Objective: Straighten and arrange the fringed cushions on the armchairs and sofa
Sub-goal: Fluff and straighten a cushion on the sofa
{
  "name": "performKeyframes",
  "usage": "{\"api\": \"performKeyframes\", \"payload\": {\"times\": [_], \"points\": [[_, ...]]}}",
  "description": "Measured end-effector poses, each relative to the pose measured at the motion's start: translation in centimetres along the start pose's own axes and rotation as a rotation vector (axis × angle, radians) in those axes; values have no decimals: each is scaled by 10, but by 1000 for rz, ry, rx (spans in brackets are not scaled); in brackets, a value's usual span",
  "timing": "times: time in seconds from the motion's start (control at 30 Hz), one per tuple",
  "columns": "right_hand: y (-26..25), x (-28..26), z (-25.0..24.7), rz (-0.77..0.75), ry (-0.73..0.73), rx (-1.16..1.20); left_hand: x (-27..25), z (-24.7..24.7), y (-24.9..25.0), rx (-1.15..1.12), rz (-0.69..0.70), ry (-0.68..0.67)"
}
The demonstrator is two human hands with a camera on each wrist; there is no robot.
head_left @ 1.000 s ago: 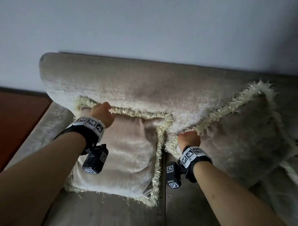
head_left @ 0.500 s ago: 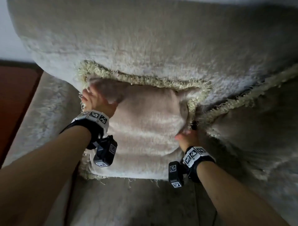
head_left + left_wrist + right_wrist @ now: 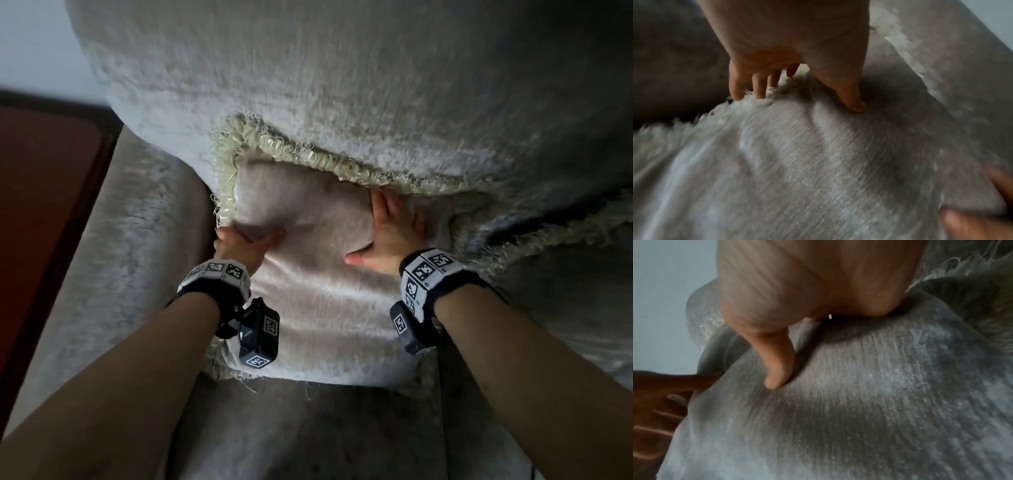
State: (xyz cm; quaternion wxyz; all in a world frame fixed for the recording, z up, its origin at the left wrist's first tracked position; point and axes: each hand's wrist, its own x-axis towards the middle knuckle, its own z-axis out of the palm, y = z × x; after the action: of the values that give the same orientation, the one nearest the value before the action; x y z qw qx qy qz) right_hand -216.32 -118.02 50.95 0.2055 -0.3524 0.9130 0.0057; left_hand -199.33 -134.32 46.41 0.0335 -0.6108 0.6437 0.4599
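On plush sofa (image 3: 342, 85), hands (image 3: 239, 246) (image 3: 390, 233) hold velvety, fringe-edged cushion (image 3: 318, 298).

Head cam looks steeply down, close; both wrist cams skim v. close over same cushion (image 3: 318, 291).

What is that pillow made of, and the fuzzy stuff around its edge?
The cushion looks like a soft beige velvet or chenille cloth: fine ribs show close up, and light streaks shine across it. It dents under the left hand, so the filling seems squashy. The fringe looks like cream looped yarn, with loose threads sticking out; which fibre, I cannot tell.
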Motion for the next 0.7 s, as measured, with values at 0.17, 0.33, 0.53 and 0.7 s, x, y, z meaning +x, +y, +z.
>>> {"api": "performKeyframes", "payload": {"times": [0.17,0.33,0.53,0.7], "points": [[-2,-6,17,39,212,-95,-6,23,-28,-159,-90,201],[-1,-6,21,18,236,-83,-21,48,-70,-123,-291,109],[4,-16,21,21,230,-36,-19,41,-98,-145,-94,54],[23,-38,6,58,256,2,-33,40,-67,47,47,150]]}}
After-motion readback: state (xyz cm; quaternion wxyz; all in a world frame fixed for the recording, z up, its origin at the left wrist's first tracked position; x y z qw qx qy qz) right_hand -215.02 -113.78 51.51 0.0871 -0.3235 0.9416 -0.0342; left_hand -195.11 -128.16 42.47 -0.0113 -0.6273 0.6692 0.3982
